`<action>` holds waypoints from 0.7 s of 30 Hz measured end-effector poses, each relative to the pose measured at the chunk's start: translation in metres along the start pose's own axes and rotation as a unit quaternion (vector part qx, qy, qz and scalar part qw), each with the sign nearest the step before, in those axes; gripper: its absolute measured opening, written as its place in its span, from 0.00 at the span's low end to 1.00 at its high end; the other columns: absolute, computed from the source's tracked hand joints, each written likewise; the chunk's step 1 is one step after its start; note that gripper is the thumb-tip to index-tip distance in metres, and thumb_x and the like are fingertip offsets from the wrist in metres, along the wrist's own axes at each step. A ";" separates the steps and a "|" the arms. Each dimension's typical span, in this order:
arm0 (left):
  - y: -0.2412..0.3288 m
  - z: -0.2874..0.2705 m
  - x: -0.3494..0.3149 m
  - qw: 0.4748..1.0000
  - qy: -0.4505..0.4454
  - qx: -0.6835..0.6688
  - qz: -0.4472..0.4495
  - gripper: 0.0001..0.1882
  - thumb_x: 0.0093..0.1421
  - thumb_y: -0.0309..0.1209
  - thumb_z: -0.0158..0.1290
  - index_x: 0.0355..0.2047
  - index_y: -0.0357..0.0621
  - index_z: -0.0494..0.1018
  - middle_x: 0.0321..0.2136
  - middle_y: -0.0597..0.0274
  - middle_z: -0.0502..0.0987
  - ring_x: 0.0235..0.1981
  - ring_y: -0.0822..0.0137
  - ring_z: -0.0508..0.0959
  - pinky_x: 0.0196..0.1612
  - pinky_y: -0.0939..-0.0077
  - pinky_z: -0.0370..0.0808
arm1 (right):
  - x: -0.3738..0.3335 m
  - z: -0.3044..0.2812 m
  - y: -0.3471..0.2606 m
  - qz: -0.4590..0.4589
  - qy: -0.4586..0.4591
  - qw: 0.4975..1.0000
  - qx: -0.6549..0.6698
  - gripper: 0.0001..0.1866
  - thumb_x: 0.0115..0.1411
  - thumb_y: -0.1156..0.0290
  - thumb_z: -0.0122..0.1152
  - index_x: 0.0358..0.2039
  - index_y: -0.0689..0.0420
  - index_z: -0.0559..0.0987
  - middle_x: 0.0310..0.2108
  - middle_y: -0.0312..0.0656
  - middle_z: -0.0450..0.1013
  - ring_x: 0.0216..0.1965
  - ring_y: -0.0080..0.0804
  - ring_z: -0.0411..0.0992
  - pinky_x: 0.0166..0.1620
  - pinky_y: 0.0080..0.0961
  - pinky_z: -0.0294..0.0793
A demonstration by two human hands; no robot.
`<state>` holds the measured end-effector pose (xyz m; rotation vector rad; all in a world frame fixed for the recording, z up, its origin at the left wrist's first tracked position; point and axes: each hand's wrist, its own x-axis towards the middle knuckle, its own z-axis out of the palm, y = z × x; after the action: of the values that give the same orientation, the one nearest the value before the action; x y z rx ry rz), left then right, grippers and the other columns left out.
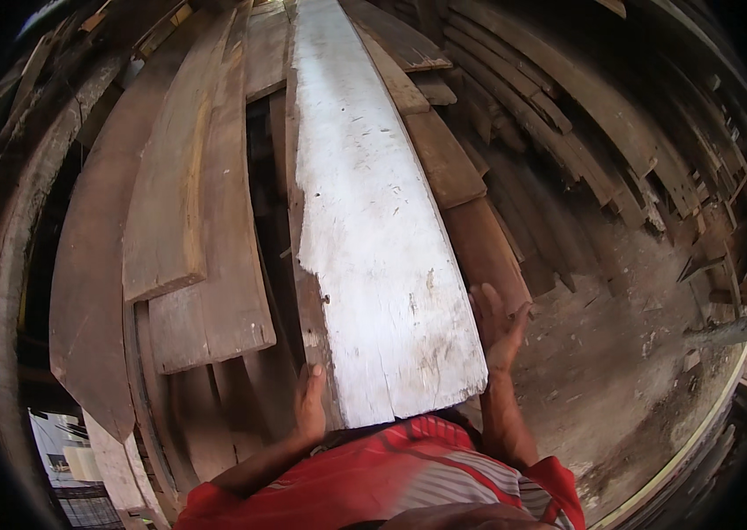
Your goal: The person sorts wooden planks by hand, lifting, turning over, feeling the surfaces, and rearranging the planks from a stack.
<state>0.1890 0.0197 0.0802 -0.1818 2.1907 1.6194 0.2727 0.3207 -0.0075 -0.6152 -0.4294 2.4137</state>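
A long plank (382, 265) with a worn white-painted face runs away from my body. Its left edge is ragged bare brown wood, and its near end lies against my red shirt. My left hand (309, 405) is at the near left edge, thumb up and closed against the wood; its other fingers are mostly hidden. At the right edge, a little farther up, is my right hand (499, 331). Its fingers are stretched apart, beside the plank and close to a reddish-brown board (486, 247) below it.
Several brown boards (215, 300) are stacked in overlapping layers on the left. A wide dark board (104, 291) lies farther out. More long planks (585, 106) are piled at the far right. The dusty floor (607, 389) shows at the near right, with scraps of wood along its edge.
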 end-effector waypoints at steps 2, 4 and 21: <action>-0.010 -0.006 0.006 0.988 -0.067 0.082 0.110 0.24 0.72 0.46 0.44 0.52 0.37 0.72 0.44 0.63 0.76 0.51 0.64 0.73 0.57 0.68 0.68 | 0.008 0.003 0.005 -0.019 -0.036 0.996 0.083 0.47 0.66 0.29 0.36 0.58 0.64 0.73 0.58 0.52 0.70 0.61 0.47 0.65 0.69 0.41 0.57; 0.015 -0.001 0.000 0.986 -0.125 -0.109 -0.015 0.24 0.72 0.46 0.43 0.54 0.37 0.72 0.46 0.62 0.76 0.51 0.63 0.73 0.57 0.69 0.68 | 0.016 0.005 0.011 -0.038 -0.069 0.982 0.170 0.47 0.64 0.27 0.39 0.57 0.63 0.75 0.58 0.51 0.70 0.62 0.48 0.64 0.69 0.42 0.57; 0.022 0.001 0.010 0.980 -0.190 -0.055 -0.007 0.34 0.64 0.52 0.58 0.59 0.38 0.67 0.48 0.59 0.76 0.49 0.67 0.75 0.54 0.69 0.72 | 0.011 0.067 -0.023 -0.157 -0.295 0.939 0.084 0.47 0.63 0.25 0.34 0.48 0.57 0.82 0.60 0.44 0.72 0.68 0.43 0.59 0.73 0.47 0.49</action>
<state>0.1727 0.0290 0.0950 0.0766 1.8116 1.6140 0.2404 0.3348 0.0550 0.2580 -0.5102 2.2508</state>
